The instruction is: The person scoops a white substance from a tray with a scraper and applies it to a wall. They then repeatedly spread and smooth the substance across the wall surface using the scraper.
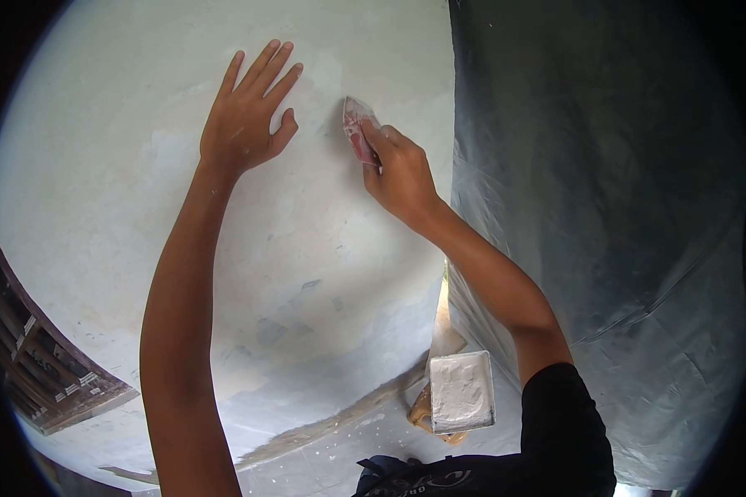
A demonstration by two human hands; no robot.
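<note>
Pressing flat against the pale wall, the left hand has its fingers spread and holds nothing. Just to its right, the right hand pinches a small reddish scraper (smeared with white filler), blade touching the wall near the wall's edge. Below, on the floor, sits a rectangular tray of white putty. Farther right, dark plastic sheeting hangs beside the wall.
</note>
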